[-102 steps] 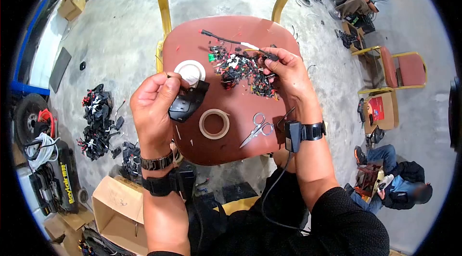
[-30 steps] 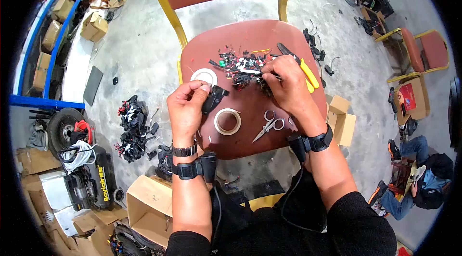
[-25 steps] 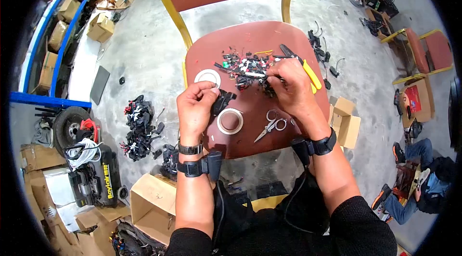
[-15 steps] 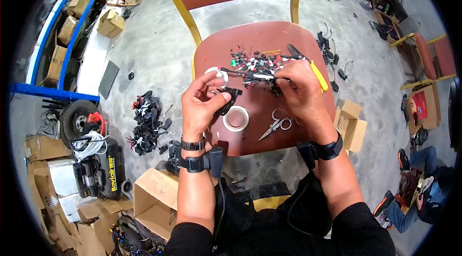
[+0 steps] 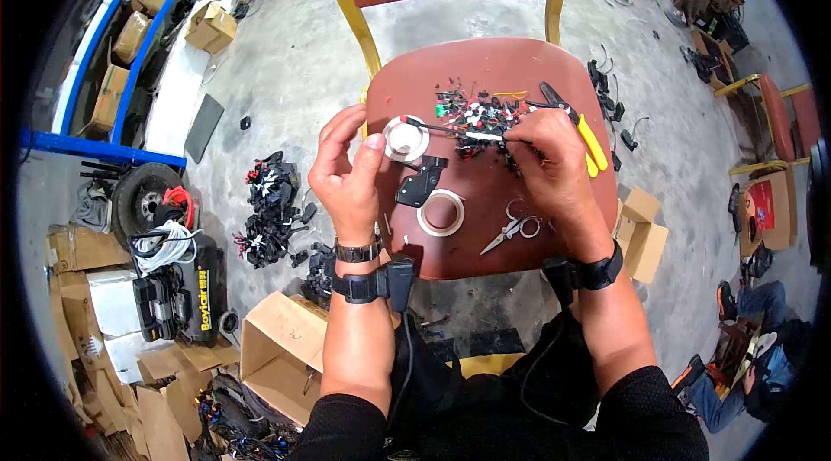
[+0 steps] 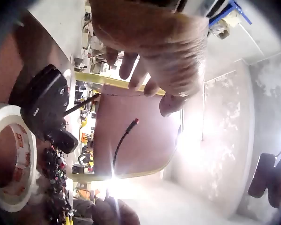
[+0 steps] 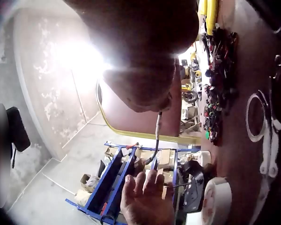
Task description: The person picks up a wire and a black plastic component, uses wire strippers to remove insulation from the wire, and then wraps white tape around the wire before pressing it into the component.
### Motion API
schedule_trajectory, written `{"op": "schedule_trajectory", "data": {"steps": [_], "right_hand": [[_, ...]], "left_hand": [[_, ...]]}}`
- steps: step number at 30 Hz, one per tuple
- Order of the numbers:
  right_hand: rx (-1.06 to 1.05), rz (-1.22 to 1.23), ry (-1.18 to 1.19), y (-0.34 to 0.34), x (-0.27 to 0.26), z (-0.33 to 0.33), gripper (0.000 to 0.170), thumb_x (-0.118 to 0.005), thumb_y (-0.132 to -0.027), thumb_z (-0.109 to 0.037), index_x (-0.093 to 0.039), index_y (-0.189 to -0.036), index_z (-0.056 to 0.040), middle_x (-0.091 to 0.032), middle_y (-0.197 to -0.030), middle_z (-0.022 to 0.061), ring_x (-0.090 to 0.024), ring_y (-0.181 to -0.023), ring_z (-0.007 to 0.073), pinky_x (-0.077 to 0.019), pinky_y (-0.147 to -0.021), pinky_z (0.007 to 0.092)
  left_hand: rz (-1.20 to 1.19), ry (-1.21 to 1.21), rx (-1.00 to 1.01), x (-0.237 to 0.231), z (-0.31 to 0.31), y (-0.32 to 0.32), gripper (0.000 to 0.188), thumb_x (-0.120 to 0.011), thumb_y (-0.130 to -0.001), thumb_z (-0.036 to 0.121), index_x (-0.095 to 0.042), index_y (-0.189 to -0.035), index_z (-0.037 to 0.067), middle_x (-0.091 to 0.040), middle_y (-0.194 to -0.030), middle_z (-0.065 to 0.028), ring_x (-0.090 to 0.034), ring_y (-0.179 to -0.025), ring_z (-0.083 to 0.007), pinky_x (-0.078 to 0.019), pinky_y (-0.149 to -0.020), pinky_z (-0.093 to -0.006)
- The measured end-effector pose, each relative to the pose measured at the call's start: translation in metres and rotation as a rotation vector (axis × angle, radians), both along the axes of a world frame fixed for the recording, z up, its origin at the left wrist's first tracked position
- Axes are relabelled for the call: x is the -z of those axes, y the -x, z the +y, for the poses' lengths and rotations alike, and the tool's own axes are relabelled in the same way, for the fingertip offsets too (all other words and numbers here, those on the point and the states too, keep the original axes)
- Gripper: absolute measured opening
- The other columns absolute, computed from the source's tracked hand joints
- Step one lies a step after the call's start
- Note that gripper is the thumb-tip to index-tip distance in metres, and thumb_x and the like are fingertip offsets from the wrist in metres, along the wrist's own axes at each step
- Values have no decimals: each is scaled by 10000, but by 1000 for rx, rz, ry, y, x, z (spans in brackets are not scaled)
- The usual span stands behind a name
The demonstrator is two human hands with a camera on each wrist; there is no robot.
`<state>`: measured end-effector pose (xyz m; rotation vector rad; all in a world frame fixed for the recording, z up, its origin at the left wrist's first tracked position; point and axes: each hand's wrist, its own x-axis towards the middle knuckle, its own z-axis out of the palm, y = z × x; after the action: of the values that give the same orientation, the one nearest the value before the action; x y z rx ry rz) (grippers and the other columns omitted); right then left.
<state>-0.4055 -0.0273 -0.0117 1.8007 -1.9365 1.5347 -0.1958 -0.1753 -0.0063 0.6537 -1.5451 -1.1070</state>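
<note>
My right hand [image 5: 554, 158] pinches a short black cable [image 5: 485, 136] with a white-wrapped stretch and a red-tipped end. That end points left, toward my left hand [image 5: 351, 171], which is raised with its fingers spread and nothing in them. Below the left fingertips, on the red-brown seat, lies a black plastic lever-like part [image 6: 47, 101] with a thin cable stub. Between the hands is a pile of cut connectors and wire bits [image 5: 472, 110]. In the right wrist view the cable [image 7: 158, 129] hangs from the fingertips, the grip itself mostly hidden by the dark hand.
On the chair seat [image 5: 485, 54] lie a masking tape roll [image 5: 423, 220], a white tape roll [image 5: 421, 147], scissors [image 5: 498, 241] and yellow-handled pliers [image 5: 594, 145]. An open carton [image 5: 277, 331] stands at lower left, near black parts [image 5: 268, 201] on the floor.
The left hand has let go of the black lever-like part, leaving it on the seat, and opened its fingers. The right hand keeps hold of the cable. The head view has shifted.
</note>
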Motion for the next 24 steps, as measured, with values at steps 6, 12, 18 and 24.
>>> {"op": "schedule_trajectory", "data": {"steps": [6, 12, 18, 24], "right_hand": [[-53, -27, -12, -7, -12, -1, 180, -700, -728, 45, -638, -862, -58, -613, -819, 98, -589, -833, 295, -475, -785, 400], [-93, -46, 17, -12, -10, 1, 165, -698, -738, 36, -641, -862, -57, -606, -805, 95, -591, -805, 287, -469, -771, 385], [-36, -38, -28, -12, -3, 3, 170, -715, -737, 18, -646, -878, -48, -618, -813, 105, -595, -796, 301, -477, -759, 389], [-39, -34, -48, -5, 0, 4, 184, -730, -730, 9, -645, -887, -38, -622, -808, 117, -594, -787, 314, -476, -733, 397]], "left_hand": [[-179, 311, 29, -10, 2, 4, 274, -751, -785, 87, -700, -1040, 0, -665, -1137, -123, -580, -1130, -272, -435, -997, -402], [-180, 276, 53, -6, 6, 3, 189, -770, -777, 109, -727, -944, 33, -704, -1019, -97, -596, -1088, -286, -409, -1012, -419], [-242, 330, 26, -7, 12, 5, 155, -765, -785, 123, -732, -921, 56, -719, -914, -61, -615, -1040, -254, -298, -1075, -469], [-276, 335, 25, -8, 13, 5, 144, -763, -788, 117, -736, -918, 63, -718, -920, -60, -616, -1039, -249, -269, -1095, -471]]}}
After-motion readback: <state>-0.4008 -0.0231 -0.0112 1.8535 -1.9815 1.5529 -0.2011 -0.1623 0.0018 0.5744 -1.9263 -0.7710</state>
